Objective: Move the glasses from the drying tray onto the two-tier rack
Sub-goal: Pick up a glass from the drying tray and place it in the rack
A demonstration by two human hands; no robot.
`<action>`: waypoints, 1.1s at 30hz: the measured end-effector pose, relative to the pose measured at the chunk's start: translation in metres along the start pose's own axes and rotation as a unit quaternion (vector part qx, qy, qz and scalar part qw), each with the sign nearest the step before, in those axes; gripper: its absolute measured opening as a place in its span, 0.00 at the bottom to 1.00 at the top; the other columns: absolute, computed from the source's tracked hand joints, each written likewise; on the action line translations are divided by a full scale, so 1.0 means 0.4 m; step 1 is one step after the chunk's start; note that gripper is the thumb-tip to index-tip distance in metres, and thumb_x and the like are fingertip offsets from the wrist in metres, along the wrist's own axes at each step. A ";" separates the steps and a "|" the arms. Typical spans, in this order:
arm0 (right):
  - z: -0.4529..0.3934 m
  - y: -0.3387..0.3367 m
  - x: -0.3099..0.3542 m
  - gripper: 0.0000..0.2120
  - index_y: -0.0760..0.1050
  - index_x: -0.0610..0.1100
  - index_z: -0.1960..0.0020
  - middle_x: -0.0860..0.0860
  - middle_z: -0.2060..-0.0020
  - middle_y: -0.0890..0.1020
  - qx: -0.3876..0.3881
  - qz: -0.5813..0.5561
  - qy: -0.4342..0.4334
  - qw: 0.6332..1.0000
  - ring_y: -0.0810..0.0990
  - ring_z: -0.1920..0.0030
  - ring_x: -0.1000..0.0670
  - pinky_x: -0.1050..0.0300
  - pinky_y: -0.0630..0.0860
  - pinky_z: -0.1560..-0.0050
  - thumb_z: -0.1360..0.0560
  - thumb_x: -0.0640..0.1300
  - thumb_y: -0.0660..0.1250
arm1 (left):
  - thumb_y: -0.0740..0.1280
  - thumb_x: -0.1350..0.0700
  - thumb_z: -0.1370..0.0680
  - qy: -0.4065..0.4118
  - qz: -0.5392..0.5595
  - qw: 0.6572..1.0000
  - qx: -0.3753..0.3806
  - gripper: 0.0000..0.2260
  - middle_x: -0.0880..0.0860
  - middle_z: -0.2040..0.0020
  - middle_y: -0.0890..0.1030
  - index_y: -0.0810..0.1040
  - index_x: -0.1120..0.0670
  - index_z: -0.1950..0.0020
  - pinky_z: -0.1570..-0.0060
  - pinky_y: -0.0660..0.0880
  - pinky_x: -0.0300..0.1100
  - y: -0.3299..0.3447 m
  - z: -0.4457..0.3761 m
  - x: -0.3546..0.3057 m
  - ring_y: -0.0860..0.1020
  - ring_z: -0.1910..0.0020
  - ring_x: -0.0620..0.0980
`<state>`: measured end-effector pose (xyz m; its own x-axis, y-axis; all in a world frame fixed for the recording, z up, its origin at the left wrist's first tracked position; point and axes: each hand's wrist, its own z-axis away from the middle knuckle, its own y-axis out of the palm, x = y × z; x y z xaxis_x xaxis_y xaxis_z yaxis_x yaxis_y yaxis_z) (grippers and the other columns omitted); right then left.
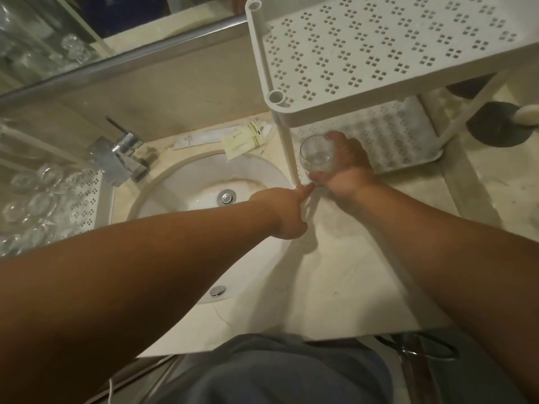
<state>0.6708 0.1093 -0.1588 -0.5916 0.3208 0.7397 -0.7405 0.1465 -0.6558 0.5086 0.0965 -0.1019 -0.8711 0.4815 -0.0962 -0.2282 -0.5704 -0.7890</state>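
My right hand (345, 167) grips a clear glass (316, 154) at the left front corner of the lower tier (408, 147) of the white two-tier rack (379, 59). The glass is upright, its mouth facing up. My left hand (280, 212) reaches across the sink, its thumb tip touching the foot of the rack's front left post (287, 150); it holds nothing. The top tier has nothing on it. On the far left, the white perforated drying tray (84, 199) carries several clear glasses (35, 205).
A round white sink (210, 182) with a chrome faucet (119, 158) sits between tray and rack. Paper sachets (245, 138) lie behind the sink by the wall. A dark round object (501, 123) stands right of the rack. The counter's front edge (291, 336) is close to my body.
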 end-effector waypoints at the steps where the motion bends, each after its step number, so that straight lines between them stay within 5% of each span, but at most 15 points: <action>1: -0.005 -0.003 0.003 0.38 0.64 0.62 0.34 0.49 0.41 0.70 -0.001 0.005 0.005 1.000 0.74 0.43 0.45 0.50 0.79 0.48 0.38 0.50 0.79 | 0.64 0.45 0.24 0.001 0.002 1.000 -0.001 0.39 0.51 0.51 0.77 0.44 0.39 0.20 0.59 0.72 0.44 -0.001 0.000 -0.003 0.76 0.51 0.54; 5: -0.034 -0.003 0.011 0.38 0.63 0.62 0.32 0.48 0.40 0.67 0.016 0.019 0.007 1.000 0.75 0.43 0.45 0.58 0.76 0.48 0.36 0.52 0.79 | 0.64 0.46 0.25 0.011 0.010 1.000 -0.008 0.38 0.46 0.64 0.68 0.46 0.40 0.20 0.62 0.71 0.43 -0.012 -0.004 -0.003 0.73 0.58 0.52; 9: -0.064 0.015 0.024 0.40 0.63 0.58 0.30 0.47 0.38 0.68 0.014 -0.003 0.018 1.000 0.74 0.41 0.46 0.66 0.69 0.55 0.36 0.52 0.79 | 0.64 0.49 0.26 0.017 0.020 1.000 -0.003 0.40 0.46 0.65 0.69 0.45 0.39 0.20 0.64 0.74 0.44 -0.021 -0.006 0.001 0.73 0.63 0.48; 15: -0.086 0.044 0.044 0.42 0.61 0.48 0.31 0.46 0.38 0.72 -0.032 -0.051 0.013 0.998 0.73 0.40 0.48 0.65 0.67 0.49 0.37 0.51 0.80 | 0.63 0.52 0.28 0.015 0.041 0.999 -0.004 0.41 0.46 0.63 0.74 0.46 0.38 0.20 0.61 0.79 0.46 -0.023 -0.004 0.008 0.74 0.63 0.46; 25: -0.097 0.053 0.056 0.23 0.66 0.44 0.47 0.48 0.47 0.73 -0.084 -0.076 0.039 0.993 0.71 0.51 0.51 0.73 0.62 0.65 0.32 0.52 0.76 | 0.62 0.49 0.29 0.006 0.113 0.994 -0.010 0.38 0.44 0.60 0.72 0.50 0.32 0.23 0.53 0.78 0.47 -0.007 0.006 0.023 0.75 0.54 0.52; 33: -0.097 0.051 0.074 0.16 0.78 0.47 0.48 0.47 0.43 0.76 -0.068 -0.106 0.043 0.991 0.74 0.45 0.51 0.63 0.67 0.50 0.28 0.56 0.67 | 0.62 0.49 0.30 0.011 0.110 0.994 -0.008 0.39 0.44 0.59 0.73 0.50 0.32 0.22 0.52 0.78 0.48 -0.007 0.009 0.022 0.75 0.54 0.51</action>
<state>0.6505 0.1583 -0.1562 -0.3939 0.3481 0.8507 -0.7920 0.3412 -0.5064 0.4999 0.1001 -0.0983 -0.8893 0.3608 -0.2812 -0.0257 -0.6532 -0.7568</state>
